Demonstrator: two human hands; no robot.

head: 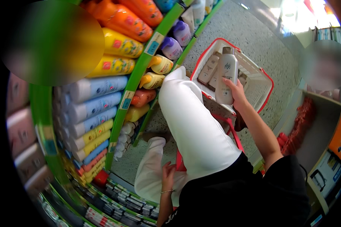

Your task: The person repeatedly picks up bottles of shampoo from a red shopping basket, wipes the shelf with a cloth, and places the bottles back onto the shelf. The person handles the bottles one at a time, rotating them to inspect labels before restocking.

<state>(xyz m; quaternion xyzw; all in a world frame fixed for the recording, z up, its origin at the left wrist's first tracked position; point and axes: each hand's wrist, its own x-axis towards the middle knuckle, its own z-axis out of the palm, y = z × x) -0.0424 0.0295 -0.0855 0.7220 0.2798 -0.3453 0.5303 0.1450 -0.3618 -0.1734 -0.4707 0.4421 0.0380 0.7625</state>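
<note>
A pale grey shampoo-type bottle [226, 76] with a brown-grey cap is in my right hand [236, 92], held around its lower half. It is over a white plastic shopping basket [257, 71] with a red rim. Inside the basket lie several similar bottles [209, 69], partly hidden by the held one. My left hand [168, 172] is by my white-trousered left leg [149, 170], its fingers loosely apart and nothing in them. I appear to be seated on a red stool [179, 163], mostly hidden beneath me.
Green-edged shelves [136, 73] run along the left, stacked with blue bottles [99, 89], yellow bottles [120, 44] and pump bottles [160, 63]. Speckled flooring [210, 25] lies beyond the basket. To the right stands a shelf unit [318, 124] with red goods [299, 127].
</note>
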